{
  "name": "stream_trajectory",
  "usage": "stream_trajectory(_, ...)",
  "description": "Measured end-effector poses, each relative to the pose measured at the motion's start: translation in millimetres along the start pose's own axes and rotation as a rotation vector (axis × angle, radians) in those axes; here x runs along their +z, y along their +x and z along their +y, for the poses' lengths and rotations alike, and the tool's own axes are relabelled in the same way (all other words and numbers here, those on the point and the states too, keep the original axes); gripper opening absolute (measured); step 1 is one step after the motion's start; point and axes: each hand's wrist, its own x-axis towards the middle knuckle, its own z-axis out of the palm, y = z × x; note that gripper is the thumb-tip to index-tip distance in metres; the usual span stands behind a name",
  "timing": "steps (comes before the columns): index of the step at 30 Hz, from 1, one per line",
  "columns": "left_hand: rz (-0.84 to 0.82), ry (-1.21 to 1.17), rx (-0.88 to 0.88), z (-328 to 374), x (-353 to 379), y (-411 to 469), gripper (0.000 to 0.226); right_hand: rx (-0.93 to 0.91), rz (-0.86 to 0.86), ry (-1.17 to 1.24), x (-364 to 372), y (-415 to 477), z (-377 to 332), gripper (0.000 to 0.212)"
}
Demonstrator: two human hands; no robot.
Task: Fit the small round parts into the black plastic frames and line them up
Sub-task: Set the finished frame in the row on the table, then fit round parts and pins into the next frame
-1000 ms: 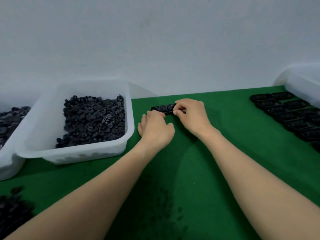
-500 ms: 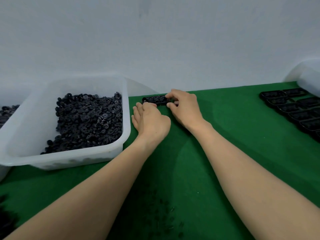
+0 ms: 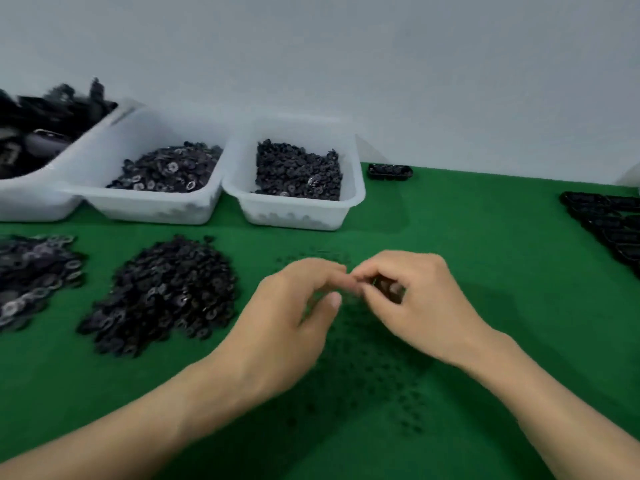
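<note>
One wide-angle view from the person's head, facing forward and down over a green table. The left hand and right hand are near, at centre; white tubs and a pale wall lie far.

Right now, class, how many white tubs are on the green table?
3: the left tub, cut off; the middle tub beside it; the right tub next along. A white shape at the right edge may be a fourth.
</note>
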Motion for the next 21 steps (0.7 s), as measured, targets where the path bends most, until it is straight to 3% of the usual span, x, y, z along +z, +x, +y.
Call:
stream_trajectory(3,0.073,0.182,-0.012,-15,-50,-68,0.017,-0.024,-0.274,0.090,23,-11,-53,0.006)
stream_trajectory(6,0.221,0.276,-0.107,-32,-91,-127,0.014,-0.086,-0.431,0.123,59,-4,-98,0.010)
stream_trajectory(12,0.452,0.313,-0.305,-67,-150,-199,0.021,-0.179,-0.406,0.082,143,47,-180,0.015)
stream_trajectory(21,0.617,0.265,-0.413,-97,-210,-237,0.013,-0.287,-0.447,0.045,253,107,-263,0.034)
